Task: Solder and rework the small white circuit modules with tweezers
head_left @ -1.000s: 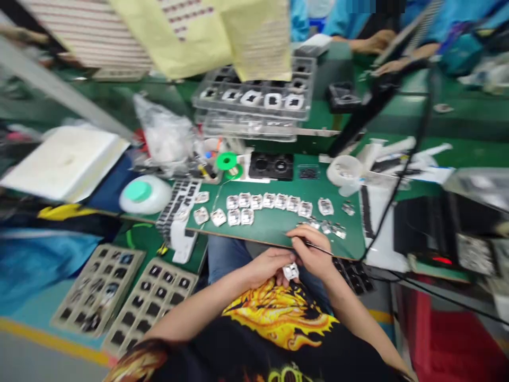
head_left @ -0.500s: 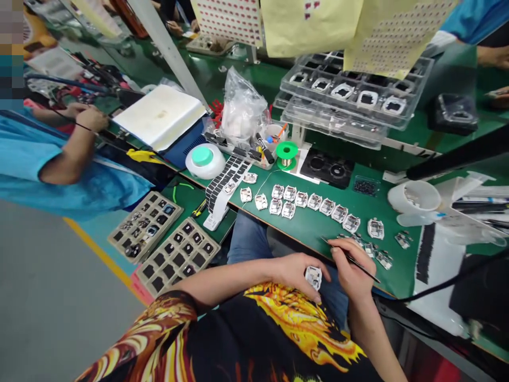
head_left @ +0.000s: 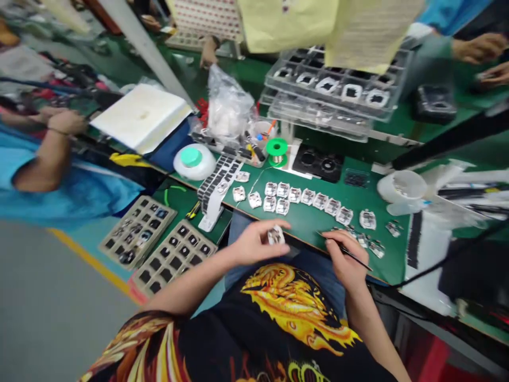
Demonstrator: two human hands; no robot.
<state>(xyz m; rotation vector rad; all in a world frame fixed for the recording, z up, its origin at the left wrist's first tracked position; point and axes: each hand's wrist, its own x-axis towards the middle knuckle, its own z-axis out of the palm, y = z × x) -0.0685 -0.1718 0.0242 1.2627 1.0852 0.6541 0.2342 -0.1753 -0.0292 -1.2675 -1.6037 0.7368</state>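
My left hand pinches a small white watch-like housing between thumb and fingers, just off the front edge of the green workbench. My right hand is closed around slim dark tweezers, their tip pointing left over the bench edge. Beside the right hand lie small electronic parts, partly hidden behind its fingers. Two rows of similar white housings spread across the bench beyond my hands. A separate housing sits to their right.
At the left are two compartment trays and a strip of black stickers. Farther back stand a white bottle with a green cap, a green wire spool and stacked clear trays. A white cup stands right. A co-worker's arm shows left.
My left hand has moved left and up toward the bench edge with the housing, turning it. My right hand still holds the tweezers near the loose parts. The whole view has shifted slightly.
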